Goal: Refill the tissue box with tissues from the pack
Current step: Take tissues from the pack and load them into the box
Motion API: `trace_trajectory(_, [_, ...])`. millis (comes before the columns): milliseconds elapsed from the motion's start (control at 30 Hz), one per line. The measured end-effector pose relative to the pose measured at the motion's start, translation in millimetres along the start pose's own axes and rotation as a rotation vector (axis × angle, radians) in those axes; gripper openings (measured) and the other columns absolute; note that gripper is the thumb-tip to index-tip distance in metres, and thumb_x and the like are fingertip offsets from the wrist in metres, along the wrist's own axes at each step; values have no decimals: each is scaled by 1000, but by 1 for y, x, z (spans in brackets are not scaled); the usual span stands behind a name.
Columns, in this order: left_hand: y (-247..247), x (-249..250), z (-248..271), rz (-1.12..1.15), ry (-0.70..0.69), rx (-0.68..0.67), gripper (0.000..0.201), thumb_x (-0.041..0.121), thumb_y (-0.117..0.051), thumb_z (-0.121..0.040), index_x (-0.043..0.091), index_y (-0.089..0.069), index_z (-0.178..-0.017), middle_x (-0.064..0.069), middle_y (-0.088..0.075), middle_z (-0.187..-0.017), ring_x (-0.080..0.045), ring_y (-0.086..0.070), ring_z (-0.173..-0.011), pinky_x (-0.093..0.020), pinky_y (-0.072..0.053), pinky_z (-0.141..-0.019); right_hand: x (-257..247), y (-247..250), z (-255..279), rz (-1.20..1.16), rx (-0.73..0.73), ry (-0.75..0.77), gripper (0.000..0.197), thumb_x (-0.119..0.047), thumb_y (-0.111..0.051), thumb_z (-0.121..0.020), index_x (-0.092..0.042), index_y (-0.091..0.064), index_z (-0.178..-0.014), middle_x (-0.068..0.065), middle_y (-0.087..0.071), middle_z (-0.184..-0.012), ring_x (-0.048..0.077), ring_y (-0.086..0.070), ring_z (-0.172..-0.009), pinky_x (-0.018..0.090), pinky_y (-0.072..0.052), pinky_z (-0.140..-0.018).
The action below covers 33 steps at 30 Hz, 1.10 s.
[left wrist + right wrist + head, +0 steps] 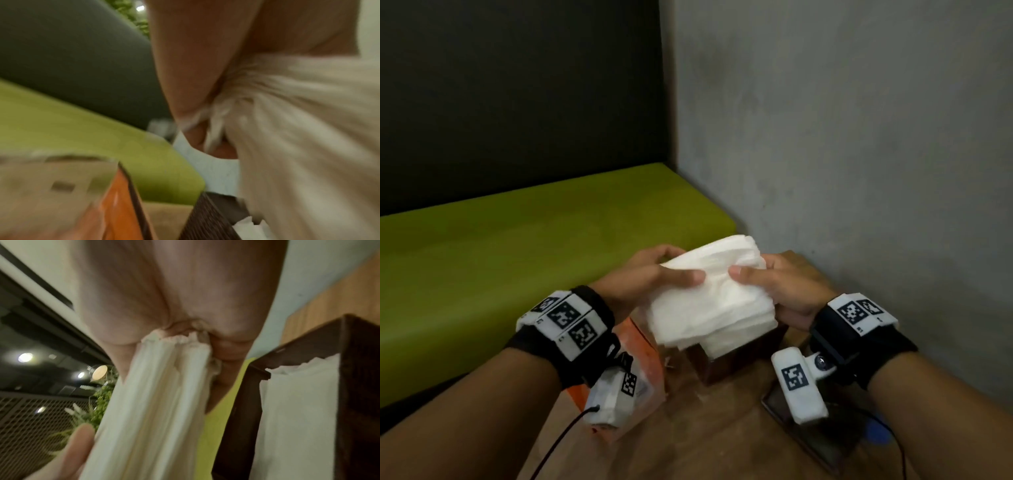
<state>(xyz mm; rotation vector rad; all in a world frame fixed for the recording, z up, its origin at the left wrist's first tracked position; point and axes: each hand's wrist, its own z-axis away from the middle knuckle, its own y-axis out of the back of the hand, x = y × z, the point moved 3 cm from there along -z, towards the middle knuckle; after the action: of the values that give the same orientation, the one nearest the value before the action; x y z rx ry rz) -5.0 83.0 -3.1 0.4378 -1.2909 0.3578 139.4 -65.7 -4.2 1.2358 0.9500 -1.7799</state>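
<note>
A thick white tissue stack (709,294) is held in the air by both hands, just above the dark brown tissue box (726,363). My left hand (654,277) grips its left edge, thumb on top. My right hand (774,287) grips the right edge the same way. The right wrist view shows the tissue stack (156,402) edge-on beside the tissue box (359,386), which holds white tissues (296,418). The orange tissue pack (640,366) lies on the table under my left wrist. In the left wrist view the tissue stack (308,129) and the pack (115,203) are blurred.
The wooden table (705,428) stands in a corner against a grey wall (859,137). A green bench (517,257) runs along its far left side. A dark flat device (808,435) with a cable lies on the table under my right wrist.
</note>
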Motion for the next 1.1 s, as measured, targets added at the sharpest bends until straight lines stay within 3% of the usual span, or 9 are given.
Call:
trace_trajectory(100, [-9, -11, 3, 409, 0, -38, 57, 26, -76, -75, 6, -64, -127, -17, -68, -127, -37, -63, -119, -51, -47, -104, 0, 5, -2, -116, 45, 46, 35, -7, -57, -91, 7, -57, -123, 25, -67, -116, 34, -67, -103, 40, -58, -86])
trace_trajectory(167, [-22, -18, 0, 535, 0, -7, 57, 17, -75, -77, 3, -62, -130, -19, -68, -126, -37, -63, -119, -50, -51, -101, 3, 2, -4, -140, 51, 45, 40, -6, -58, -89, 7, -55, -127, 27, -63, -122, 39, -62, -113, 45, -54, -94])
trace_trajectory(367, [-34, -9, -7, 421, -91, 71, 54, 5, -81, -69, 5, -67, -121, -15, -74, -114, -32, -72, -103, -42, -58, -84, 0, 5, -7, -167, 93, 102, 62, -26, -76, -77, -4, -54, -130, 23, -64, -124, 38, -62, -114, 52, -49, -98])
trace_trajectory(500, [-37, -3, -3, 300, -133, 93, 56, 6, -84, -66, -1, -63, -118, -18, -75, -109, -33, -73, -99, -41, -60, -81, 0, 6, -8, -62, 185, 116, 65, -26, -85, -67, -10, -57, -123, 19, -67, -118, 28, -70, -99, 42, -57, -85])
trace_trajectory(633, [-39, -6, -7, 333, -114, 205, 54, 2, -89, -63, 9, -60, -108, -12, -76, -102, -26, -74, -89, -39, -62, -74, -1, 8, -6, -5, 233, 117, 58, -17, -82, -72, -17, -56, -124, 13, -68, -115, 26, -70, -97, 36, -58, -76])
trace_trajectory(700, [-41, -10, -11, 345, -78, 235, 59, 3, -88, -67, 9, -57, -117, -12, -74, -108, -27, -74, -94, -39, -62, -73, -2, 13, -6, 33, 249, 107, 58, -14, -81, -74, -19, -54, -125, 10, -67, -115, 24, -70, -96, 33, -58, -73])
trace_trajectory(900, [-41, -19, -25, 380, 41, 330, 57, 11, -82, -68, 1, -61, -120, -21, -72, -112, -37, -73, -95, -48, -62, -76, -3, 26, -15, 128, 243, 10, 55, -4, -71, -81, -13, -47, -130, 12, -61, -126, 29, -63, -110, 44, -52, -94])
trace_trajectory(966, [-42, -19, -27, 170, 108, 369, 47, 15, -79, -65, 5, -66, -109, -20, -73, -105, -36, -73, -92, -48, -62, -77, -3, 33, -22, 333, 293, -9, 55, -11, -75, -78, -16, -49, -126, 10, -62, -124, 27, -64, -108, 46, -52, -96])
trace_trajectory(1100, [-45, -21, -28, -260, 242, 354, 36, 20, -83, -68, 12, -63, -96, -11, -68, -101, -31, -68, -94, -45, -61, -79, -2, 48, -32, 883, 393, -133, 68, -64, -77, -46, -32, -61, -103, -5, -70, -104, 19, -68, -92, 37, -55, -85])
